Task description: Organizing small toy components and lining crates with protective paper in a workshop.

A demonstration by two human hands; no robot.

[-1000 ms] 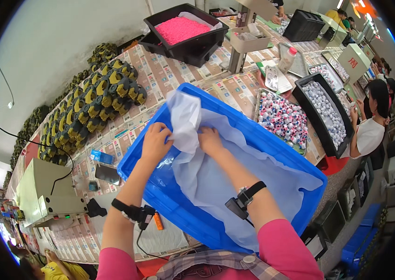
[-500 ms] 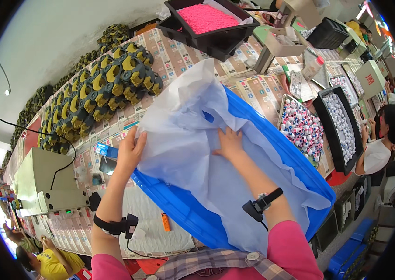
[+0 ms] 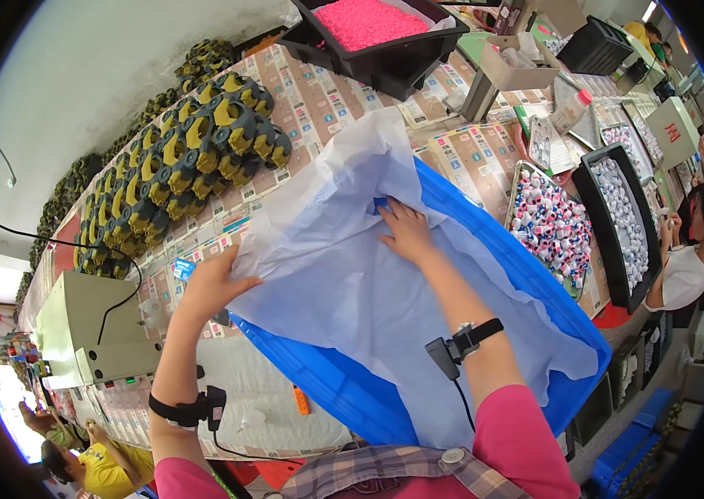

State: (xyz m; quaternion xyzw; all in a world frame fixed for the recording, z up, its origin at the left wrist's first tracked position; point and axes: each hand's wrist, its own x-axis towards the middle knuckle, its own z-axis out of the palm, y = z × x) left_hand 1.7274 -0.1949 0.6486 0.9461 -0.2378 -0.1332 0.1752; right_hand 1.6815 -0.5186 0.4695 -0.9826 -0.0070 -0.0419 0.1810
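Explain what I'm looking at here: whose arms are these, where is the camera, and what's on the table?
The view comes from a fisheye camera on a person's head, looking down, so edges bend. Both bare arms are that person's own. The left hand grips the edge of a pale plastic sheet; the right hand presses it flat inside a blue crate. Around it lie yellow-and-black wheels, a black bin of pink pieces and a tray of small coloured parts.

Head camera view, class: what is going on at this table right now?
A person is spreading a pale plastic liner sheet inside a large blue crate. The left hand grips the sheet's edge over the crate's near-left rim; the right hand presses it down inside. Black trays of small parts sit to the right.
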